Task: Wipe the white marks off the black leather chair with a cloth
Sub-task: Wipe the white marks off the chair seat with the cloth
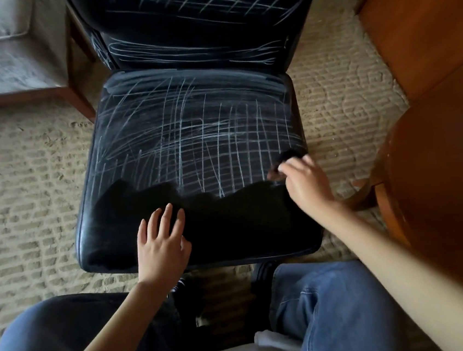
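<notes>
Most of the black leather chair (136, 99) seat carries white marks (178, 141); the black cloth (237, 217) lies across its front. My left hand (160, 240) presses it flat, my right hand (305, 184) pinches its corner; I'd wipe firmly, overlapping strokes.

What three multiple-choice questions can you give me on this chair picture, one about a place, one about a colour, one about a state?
1. Where does the cloth lie?
A. on the backrest
B. on the front of the seat
C. on the carpet

2. What colour are the marks on the chair?
A. red
B. yellow
C. white

3. How is the left hand?
A. flat on the cloth, fingers spread
B. clenched in the air
C. gripping a chair leg

Answers: B, the cloth covers the seat's front part; C, white lines cross the chair; A, its straight fingers rest on the cloth.
</notes>
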Motion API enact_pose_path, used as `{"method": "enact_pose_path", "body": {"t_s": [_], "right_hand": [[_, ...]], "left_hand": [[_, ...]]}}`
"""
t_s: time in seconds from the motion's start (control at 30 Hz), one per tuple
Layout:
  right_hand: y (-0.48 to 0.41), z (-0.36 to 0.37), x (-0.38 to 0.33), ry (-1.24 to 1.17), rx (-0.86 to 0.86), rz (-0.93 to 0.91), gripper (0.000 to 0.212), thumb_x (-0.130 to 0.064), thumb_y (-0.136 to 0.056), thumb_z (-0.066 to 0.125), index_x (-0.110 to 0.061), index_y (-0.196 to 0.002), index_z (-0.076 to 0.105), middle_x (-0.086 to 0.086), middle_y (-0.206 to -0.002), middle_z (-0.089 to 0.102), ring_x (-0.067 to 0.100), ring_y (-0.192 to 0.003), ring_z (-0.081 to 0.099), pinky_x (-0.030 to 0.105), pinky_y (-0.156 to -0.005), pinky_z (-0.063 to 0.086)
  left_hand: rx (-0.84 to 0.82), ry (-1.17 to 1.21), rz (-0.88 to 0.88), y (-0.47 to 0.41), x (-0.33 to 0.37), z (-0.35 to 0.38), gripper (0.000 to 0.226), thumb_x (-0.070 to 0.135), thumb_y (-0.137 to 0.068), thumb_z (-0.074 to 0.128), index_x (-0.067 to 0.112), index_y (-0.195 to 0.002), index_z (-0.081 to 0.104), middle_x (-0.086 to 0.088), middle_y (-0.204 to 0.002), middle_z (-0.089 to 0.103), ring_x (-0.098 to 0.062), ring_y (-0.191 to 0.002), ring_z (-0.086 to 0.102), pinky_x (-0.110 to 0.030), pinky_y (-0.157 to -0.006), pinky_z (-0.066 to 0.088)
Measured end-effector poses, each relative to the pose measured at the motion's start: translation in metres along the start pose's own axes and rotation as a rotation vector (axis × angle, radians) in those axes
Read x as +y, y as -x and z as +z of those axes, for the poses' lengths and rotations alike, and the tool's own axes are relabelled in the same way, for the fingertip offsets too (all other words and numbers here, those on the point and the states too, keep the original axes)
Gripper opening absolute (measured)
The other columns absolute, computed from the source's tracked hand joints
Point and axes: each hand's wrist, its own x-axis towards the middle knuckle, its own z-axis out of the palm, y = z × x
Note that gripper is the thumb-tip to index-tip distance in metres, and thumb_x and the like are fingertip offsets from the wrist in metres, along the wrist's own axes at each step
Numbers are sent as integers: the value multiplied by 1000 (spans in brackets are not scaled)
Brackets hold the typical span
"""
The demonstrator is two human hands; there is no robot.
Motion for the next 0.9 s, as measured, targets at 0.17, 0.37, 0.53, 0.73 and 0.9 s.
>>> {"method": "enact_pose_path", "body": {"t_s": [0.17,0.37,0.53,0.73,0.9], "right_hand": [[44,2,-10,7,-7,-272,34,-3,-82,39,-6,-94,70,6,-96,67,28,-81,58,36,-70,52],[-28,-2,12,87,-61,80,32,11,-77,54,-6,-99,69,13,-98,67,37,-87,56,40,-71,48],[12,7,-43,9,-21,-39,25,4,-73,55,-9,-89,70,7,-87,65,31,-76,57,35,-63,51],[9,11,-44,-2,-90,-275,29,10,-73,61,-8,-93,69,7,-93,64,28,-79,56,35,-61,49],[-32,15,-48,-18,-80,54,29,12,-74,58,-6,-92,70,12,-92,62,36,-83,56,38,-64,49]], "left_hand": [[16,4,5,2,-2,1,54,29,-83,36,8,-128,57,-17,-136,52,-36,-125,47,-54,-104,35],[13,14,7,2,-2,-1,54,29,-83,37,10,-128,58,-15,-136,53,-35,-124,48,-53,-103,37],[16,28,-5,3,1,0,53,28,-84,36,10,-128,58,-16,-136,52,-35,-125,48,-53,-104,36],[23,30,4,3,-1,1,54,28,-83,36,10,-129,57,-15,-136,52,-34,-125,48,-53,-104,36],[-5,42,-6,2,-1,0,54,29,-82,37,12,-129,58,-14,-136,53,-33,-124,49,-52,-103,38]]}}
